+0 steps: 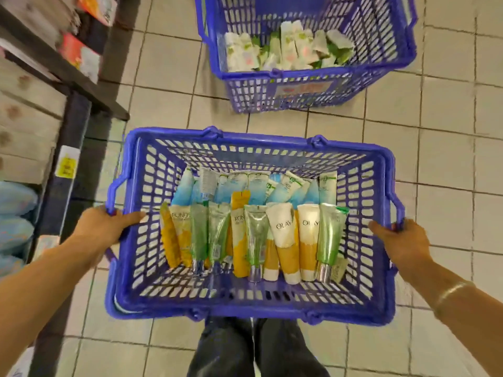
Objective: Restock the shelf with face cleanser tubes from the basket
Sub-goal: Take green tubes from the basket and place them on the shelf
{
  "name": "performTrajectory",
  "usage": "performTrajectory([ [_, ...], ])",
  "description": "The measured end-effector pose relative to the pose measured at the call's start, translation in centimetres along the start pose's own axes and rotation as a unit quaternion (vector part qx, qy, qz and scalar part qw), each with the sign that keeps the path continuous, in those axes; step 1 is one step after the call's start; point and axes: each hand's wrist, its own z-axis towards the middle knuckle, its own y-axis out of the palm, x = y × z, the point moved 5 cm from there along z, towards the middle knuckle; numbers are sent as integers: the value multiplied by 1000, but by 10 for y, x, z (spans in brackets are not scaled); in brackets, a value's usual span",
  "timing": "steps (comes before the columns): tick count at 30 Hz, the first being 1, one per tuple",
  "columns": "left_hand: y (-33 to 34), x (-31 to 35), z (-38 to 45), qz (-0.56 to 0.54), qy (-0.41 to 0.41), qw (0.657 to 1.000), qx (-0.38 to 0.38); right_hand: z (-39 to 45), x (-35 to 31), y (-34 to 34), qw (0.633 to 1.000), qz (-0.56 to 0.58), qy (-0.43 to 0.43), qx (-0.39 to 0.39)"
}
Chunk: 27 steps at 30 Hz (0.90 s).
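Both hands grip the blue slotted plastic basket (pixel 253 303), left hand (pixel 104 227) curled over its left rim, right hand (pixel 400 240) over its right rim, while the soft, light, probably slippery face cleanser tubes (pixel 255 235) cover its floor, best pinched mid-body

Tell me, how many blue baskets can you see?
2. One blue plastic basket filled with cleanser tubes is close by, gripped at its sides by the left hand and the right hand. The other blue plastic basket sits farther off on the tiled floor.
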Motion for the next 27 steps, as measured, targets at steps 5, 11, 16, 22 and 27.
performTrajectory([
  [5,27,-9,27,2,-5,1000,-11,30,9,34,1000,-19,-2,8],
  [11,34,-22,48,-18,-35,999,-26,47,13,50,1000,-16,-6,10],
  [16,34,-20,44,-19,-43,997,-64,41,15,51,1000,-11,5,8],
  [22,37,-9,28,-23,-40,996,-74,39,13,50,998,-59,11,-30],
  [27,32,6,12,69,-3,997,21,27,11,38,993,-114,-8,-25],
])
